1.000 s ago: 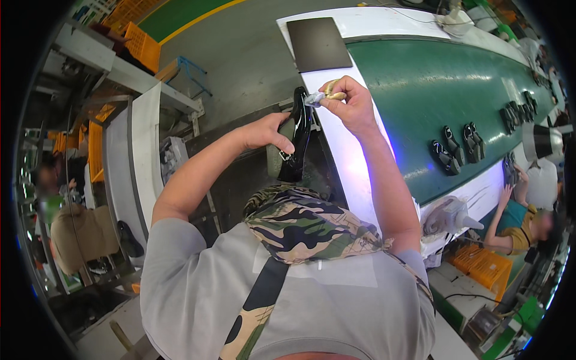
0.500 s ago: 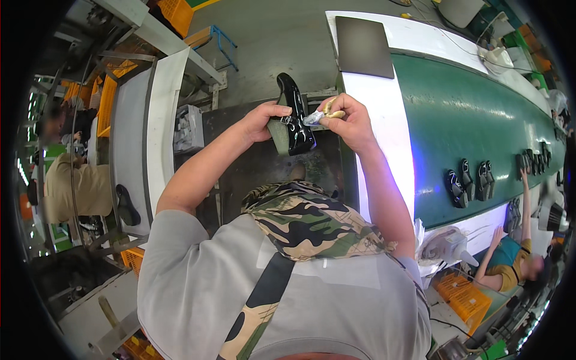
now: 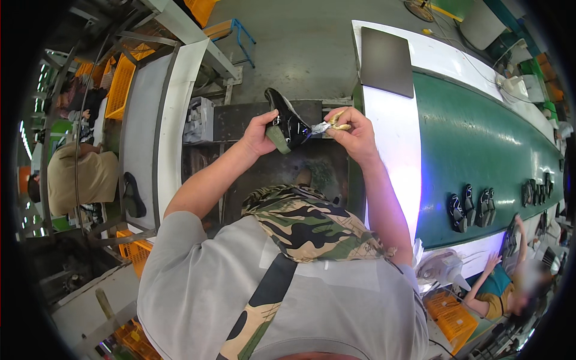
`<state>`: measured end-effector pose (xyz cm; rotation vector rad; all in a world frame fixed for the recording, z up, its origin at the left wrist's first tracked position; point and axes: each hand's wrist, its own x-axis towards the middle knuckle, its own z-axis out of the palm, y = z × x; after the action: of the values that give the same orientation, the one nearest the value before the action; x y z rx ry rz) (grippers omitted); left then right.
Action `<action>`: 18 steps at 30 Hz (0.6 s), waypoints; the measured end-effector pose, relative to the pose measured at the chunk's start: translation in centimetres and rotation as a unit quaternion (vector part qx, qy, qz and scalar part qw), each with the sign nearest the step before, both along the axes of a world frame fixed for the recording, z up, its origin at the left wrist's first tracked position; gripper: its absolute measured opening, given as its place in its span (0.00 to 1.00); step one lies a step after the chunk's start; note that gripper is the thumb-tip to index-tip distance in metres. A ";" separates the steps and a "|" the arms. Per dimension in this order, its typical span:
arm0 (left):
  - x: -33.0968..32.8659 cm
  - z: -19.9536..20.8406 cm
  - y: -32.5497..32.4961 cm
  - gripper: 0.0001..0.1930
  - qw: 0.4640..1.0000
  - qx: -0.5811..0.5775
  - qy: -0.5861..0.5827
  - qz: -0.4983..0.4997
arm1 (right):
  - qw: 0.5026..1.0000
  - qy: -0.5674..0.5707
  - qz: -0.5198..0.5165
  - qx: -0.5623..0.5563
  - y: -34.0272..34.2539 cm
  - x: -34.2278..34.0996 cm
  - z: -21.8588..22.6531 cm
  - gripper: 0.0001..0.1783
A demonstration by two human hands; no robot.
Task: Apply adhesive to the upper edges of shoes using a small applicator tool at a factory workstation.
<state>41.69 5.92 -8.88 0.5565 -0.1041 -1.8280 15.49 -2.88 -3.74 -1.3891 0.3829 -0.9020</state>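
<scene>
My left hand (image 3: 259, 135) grips a glossy black shoe (image 3: 293, 125) with a thick grey-green sole (image 3: 277, 138), thumb over its near side. The shoe is held tilted in front of me, above the dark floor area. My right hand (image 3: 358, 137) is closed in a pinch on a small crumpled whitish wad (image 3: 321, 128), which looks like a cloth. The wad meets or nearly meets the shoe's right lower end. Yellowish coverings (image 3: 341, 118) show at the right fingertips. I cannot tell exactly what they are.
On my right runs a green conveyor belt (image 3: 480, 138) with several black shoes (image 3: 470, 206), bordered by a white ledge (image 3: 390, 150). A dark square board (image 3: 387, 62) lies on it. A co-worker (image 3: 507, 288) reaches in at lower right. Left are a grey shelf (image 3: 144, 120) and a box (image 3: 199, 120).
The shoe has tilted further, its lower end swinging toward the right. The whitish wad has gone from the shoe's side to its lower right end. The whole view has shifted slightly.
</scene>
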 end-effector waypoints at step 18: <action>15.9 8.3 8.8 0.18 0.940 0.025 -0.088 0.329 | 0.998 0.003 -0.023 0.058 0.5 4.3 -2.7 0.13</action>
<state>57.56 14.73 -0.57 0.6923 0.0108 -1.1301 19.77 -2.40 -6.41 -1.2803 0.4672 -0.8998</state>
